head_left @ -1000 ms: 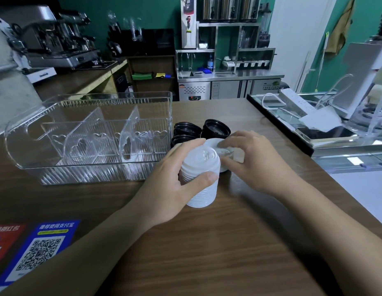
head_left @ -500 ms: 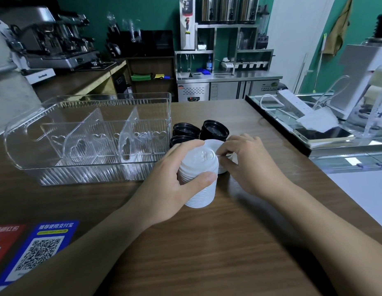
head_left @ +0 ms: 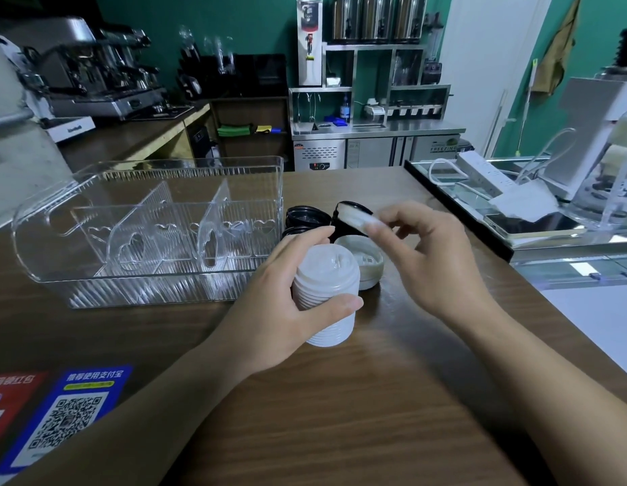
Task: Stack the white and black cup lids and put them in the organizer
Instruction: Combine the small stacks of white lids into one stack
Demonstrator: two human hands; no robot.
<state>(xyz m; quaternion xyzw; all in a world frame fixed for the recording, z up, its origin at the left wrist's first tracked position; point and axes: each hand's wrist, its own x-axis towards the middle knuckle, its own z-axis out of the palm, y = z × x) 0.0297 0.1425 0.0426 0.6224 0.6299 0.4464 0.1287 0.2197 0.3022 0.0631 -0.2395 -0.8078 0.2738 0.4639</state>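
Note:
My left hand (head_left: 287,303) grips a tall stack of white cup lids (head_left: 326,292) that stands on the wooden counter. Just to its right, my right hand (head_left: 420,254) pinches a single white lid (head_left: 355,215) tilted in the air, above another white lid (head_left: 364,264) lying upside down on the counter. Several black lids (head_left: 306,219) sit behind these, partly hidden by the raised lid. The clear plastic organizer (head_left: 41,219) with heart-cut dividers stands to the left, with nothing in its compartments.
QR-code stickers (head_left: 70,412) lie on the counter at the near left. A glass-topped ledge (head_left: 515,240) holding a phone, papers and a power strip borders the counter on the right. An espresso machine (head_left: 94,71) stands far left.
My right hand has lifted one white lid off the counter and raised it, tilted, beside the stack. This uncovers another white lid lying below. My left hand keeps hold of the stack.

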